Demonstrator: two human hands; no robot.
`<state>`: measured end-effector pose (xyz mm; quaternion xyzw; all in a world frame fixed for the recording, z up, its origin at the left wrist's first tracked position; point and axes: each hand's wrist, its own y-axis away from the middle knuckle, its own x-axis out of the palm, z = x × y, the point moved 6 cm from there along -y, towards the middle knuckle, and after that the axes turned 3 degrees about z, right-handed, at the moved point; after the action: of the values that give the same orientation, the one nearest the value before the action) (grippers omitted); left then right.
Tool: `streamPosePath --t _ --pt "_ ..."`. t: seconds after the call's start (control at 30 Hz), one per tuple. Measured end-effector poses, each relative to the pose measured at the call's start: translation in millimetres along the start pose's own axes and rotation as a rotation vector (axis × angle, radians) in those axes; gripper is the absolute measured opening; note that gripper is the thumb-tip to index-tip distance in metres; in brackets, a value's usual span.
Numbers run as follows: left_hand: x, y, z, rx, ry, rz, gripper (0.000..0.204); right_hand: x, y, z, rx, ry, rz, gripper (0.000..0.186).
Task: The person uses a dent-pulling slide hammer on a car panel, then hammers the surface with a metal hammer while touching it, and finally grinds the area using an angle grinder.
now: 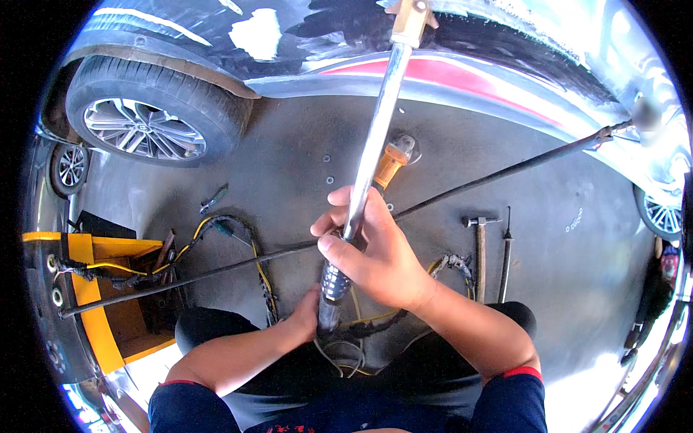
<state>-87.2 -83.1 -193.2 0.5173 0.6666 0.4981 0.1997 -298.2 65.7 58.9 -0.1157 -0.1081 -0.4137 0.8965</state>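
Head: right hand (382, 258), fingers curled round chrome rod (379, 130); left hand (309, 315), fingers indiscernible; 12 o'clock, patchy car panel (325, 36), seemingly unfinished.

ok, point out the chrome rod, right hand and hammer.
Chrome rod (377, 137): head view, middle of the shiny shaft.
Right hand (388, 264): head view, middle of the hand.
Hammer (481, 252): head view, on the handle.

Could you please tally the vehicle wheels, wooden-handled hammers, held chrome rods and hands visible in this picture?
Vehicle wheels: 3
Wooden-handled hammer: 1
Held chrome rod: 1
Hands: 2
Total: 7
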Motion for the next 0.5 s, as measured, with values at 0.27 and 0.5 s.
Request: streamPosePath --t 0.27,0.5 --pt "58.7 62.2 37.2 -0.364 -0.064 0.621 0.034 11.7 31.7 1.3 0.17 -0.149 -0.023 0.036" --pt "68.4 57.4 13.2 -0.151 0.072 0.296 0.036 -10.2 25.3 -7.4 0.198 -0.166 -0.061 0.024"
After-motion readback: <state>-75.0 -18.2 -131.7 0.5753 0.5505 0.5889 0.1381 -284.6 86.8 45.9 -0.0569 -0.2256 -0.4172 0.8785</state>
